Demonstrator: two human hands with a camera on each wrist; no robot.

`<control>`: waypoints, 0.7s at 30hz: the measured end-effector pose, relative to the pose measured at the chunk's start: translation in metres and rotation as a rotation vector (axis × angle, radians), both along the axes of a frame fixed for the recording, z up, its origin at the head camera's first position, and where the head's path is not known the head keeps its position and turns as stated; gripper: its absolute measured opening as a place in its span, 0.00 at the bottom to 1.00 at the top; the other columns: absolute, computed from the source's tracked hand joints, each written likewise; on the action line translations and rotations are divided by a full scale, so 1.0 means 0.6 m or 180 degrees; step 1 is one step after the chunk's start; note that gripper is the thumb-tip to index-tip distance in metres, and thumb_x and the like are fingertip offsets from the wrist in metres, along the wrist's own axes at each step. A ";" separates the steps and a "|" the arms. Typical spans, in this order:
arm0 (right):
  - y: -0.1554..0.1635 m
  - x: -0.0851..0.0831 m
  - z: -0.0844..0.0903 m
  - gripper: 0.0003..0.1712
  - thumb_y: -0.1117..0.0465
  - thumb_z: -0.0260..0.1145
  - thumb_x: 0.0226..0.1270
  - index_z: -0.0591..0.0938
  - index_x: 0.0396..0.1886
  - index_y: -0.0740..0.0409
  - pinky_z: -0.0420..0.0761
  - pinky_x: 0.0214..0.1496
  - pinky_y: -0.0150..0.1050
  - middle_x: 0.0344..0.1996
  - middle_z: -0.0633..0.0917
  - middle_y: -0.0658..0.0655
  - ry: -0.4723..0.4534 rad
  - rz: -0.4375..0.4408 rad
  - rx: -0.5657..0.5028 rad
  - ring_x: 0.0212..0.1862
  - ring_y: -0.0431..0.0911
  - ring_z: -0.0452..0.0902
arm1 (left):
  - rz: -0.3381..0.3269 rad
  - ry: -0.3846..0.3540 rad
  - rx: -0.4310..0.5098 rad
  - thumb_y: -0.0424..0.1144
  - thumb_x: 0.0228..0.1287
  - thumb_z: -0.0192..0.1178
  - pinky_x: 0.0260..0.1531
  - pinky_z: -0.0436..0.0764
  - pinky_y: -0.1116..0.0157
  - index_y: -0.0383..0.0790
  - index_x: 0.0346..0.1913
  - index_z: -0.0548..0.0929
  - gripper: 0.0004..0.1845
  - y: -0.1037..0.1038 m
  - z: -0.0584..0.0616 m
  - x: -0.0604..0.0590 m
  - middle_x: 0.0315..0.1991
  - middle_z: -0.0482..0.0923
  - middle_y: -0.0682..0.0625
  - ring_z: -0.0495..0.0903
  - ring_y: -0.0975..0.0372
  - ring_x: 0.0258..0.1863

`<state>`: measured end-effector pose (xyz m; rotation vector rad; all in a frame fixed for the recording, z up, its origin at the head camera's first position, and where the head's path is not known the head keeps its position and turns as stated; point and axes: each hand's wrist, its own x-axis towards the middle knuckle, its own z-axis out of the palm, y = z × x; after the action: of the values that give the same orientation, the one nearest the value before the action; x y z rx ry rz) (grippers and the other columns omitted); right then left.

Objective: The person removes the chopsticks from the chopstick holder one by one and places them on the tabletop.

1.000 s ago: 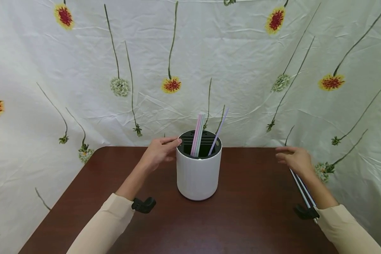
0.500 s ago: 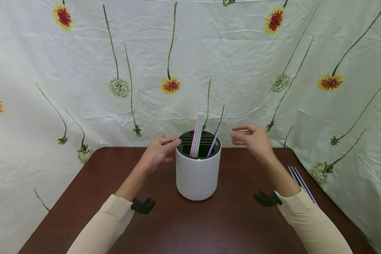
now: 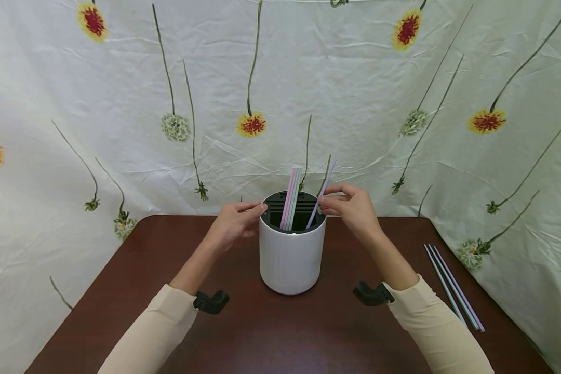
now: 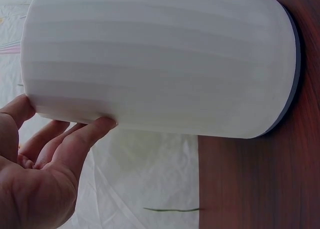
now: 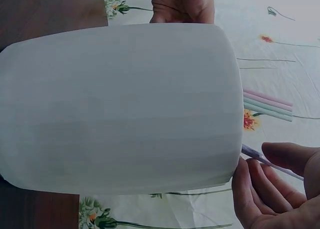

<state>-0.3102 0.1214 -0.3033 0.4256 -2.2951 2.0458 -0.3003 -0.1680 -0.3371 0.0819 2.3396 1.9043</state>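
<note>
At holder (image 3: 292,249) rim | right hand (image 3: 351,209) arrived (from table edge), pinches purple straw (image 3: 321,193)

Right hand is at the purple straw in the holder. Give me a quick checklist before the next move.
1. Right hand has the purple straw: ok, fingers pinch it near the rim.
2. Left hand steadies the white holder: ok, fingertips touch its upper side.
3. Holder upright on the table: ok.
4. Pink and green straws clear of the purple one: ok, they stand apart to the left.
5. Straw's lower end free in its slot: cannot tell, hidden inside.
6. Loose straws on the table stay out of the way: ok, they lie by the right edge.
</note>
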 end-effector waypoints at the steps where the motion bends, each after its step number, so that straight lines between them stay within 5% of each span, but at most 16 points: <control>1: -0.001 0.000 -0.001 0.17 0.66 0.71 0.67 0.82 0.53 0.69 0.88 0.51 0.45 0.35 0.91 0.53 0.0007 -0.0022 -0.0005 0.40 0.52 0.90 | -0.0002 0.0004 0.0000 0.55 0.69 0.65 0.58 0.81 0.48 0.44 0.71 0.75 0.33 0.000 0.000 0.000 0.72 0.71 0.43 0.78 0.48 0.66; 9: -0.012 0.003 -0.005 0.16 0.66 0.72 0.66 0.82 0.49 0.69 0.88 0.45 0.37 0.31 0.90 0.50 0.0035 -0.0169 -0.0052 0.33 0.43 0.89 | -0.0018 0.0004 0.0019 0.55 0.69 0.65 0.59 0.81 0.48 0.43 0.71 0.76 0.32 0.001 0.001 -0.004 0.72 0.71 0.43 0.77 0.49 0.66; 21: -0.007 0.008 0.025 0.16 0.68 0.71 0.65 0.80 0.50 0.70 0.89 0.46 0.43 0.27 0.90 0.47 0.0107 -0.0344 -0.0296 0.32 0.44 0.89 | -0.0018 -0.0030 0.0026 0.54 0.70 0.64 0.60 0.79 0.47 0.43 0.71 0.76 0.32 0.001 -0.001 -0.006 0.72 0.71 0.44 0.76 0.49 0.68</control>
<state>-0.3056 0.1173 -0.2881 0.3214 -2.1435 2.0672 -0.3039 -0.1674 -0.3377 0.0800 2.3234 1.9077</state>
